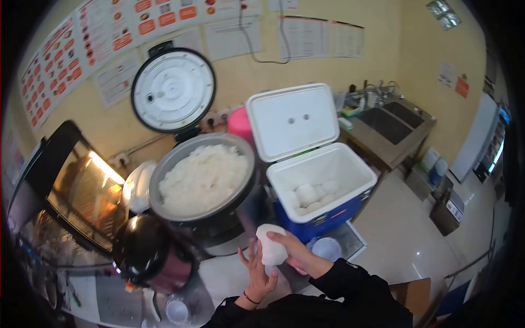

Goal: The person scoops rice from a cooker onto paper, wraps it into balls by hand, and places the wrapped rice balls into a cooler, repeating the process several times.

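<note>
My right hand [298, 253] grips a white, rounded wrapped rice portion [272, 244], thumb across its top. Just left of it, my left hand [256, 277] is open, fingers spread and fingertips at the bundle's side. Ahead of both hands stands a large rice cooker [155, 203] with its lid [174, 90] raised. White cooked rice [202, 177] fills its pot nearly to the rim. To the right, a blue and white cooler box [322, 221] has its lid [293, 123] up, with several similar white bundles [308, 193] at the bottom.
A smaller dark rice cooker [150, 254] and a lit glass display warmer [87, 191] stand at the left. A clear plastic cup [178, 310] sits near the front edge. Beside the cooler is a plastic container [327, 249]. A double sink [385, 126] lies at the back right.
</note>
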Motion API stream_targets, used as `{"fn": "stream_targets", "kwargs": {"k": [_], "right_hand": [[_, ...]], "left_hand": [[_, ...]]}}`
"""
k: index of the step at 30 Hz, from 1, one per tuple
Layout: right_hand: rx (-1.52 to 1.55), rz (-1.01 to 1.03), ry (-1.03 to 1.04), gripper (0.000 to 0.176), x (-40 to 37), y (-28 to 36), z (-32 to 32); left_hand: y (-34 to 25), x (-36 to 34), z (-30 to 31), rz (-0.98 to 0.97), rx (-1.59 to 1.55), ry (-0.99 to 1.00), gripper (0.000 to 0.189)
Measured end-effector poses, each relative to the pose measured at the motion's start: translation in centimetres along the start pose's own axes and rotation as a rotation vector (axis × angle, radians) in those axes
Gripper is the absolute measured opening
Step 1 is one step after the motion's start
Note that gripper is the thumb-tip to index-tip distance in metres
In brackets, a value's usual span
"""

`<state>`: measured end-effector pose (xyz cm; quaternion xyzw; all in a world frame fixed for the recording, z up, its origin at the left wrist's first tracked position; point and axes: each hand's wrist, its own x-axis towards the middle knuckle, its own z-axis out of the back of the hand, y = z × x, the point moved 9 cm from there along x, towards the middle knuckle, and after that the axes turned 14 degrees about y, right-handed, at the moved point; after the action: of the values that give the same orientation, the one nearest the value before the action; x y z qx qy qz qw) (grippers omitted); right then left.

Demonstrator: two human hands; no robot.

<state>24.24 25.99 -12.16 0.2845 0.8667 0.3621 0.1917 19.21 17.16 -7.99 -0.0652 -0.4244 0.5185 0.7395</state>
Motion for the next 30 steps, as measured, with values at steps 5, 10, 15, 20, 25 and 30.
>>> {"fn": "stream_targets", "kwargs": {"k": [5, 10, 15, 20, 25, 30], "right_hand": [[-0.376, 0.136, -0.214, 0.068, 1.7, 13.4, 6.7], [-0.822, -0.312, -0.363, 0.078, 7.9, 18.1, 22.2], [-0.564, -0.718, -0.034, 0.063, 12.6, 11.8, 36.4], [-0.541, -0.600, -0.190, 0.050, 9.5, 12.7, 33.4], [-0.688, -0.761, -0.319, 0.055, 8.8, 13.2, 34.9], [-0.815, -0.560, -0.282, 0.058, 8.8, 14.3, 30.2]], "left_hand": [[-0.8, 6.4, -1.3, 0.028, -0.016, 0.203, 0.064], [0.8, 5.3, -3.0, 0.035, -0.153, 0.328, 0.064], [5.4, 0.8, -4.6, 0.324, -0.256, 0.319, 0.059], [9.5, -6.6, -7.2, 0.428, -0.081, 0.360, 0.066], [12.3, -11.2, -7.9, 0.708, 0.140, 0.442, 0.046], [13.3, -12.6, -8.2, 0.719, 0.316, 0.485, 0.043]]}}
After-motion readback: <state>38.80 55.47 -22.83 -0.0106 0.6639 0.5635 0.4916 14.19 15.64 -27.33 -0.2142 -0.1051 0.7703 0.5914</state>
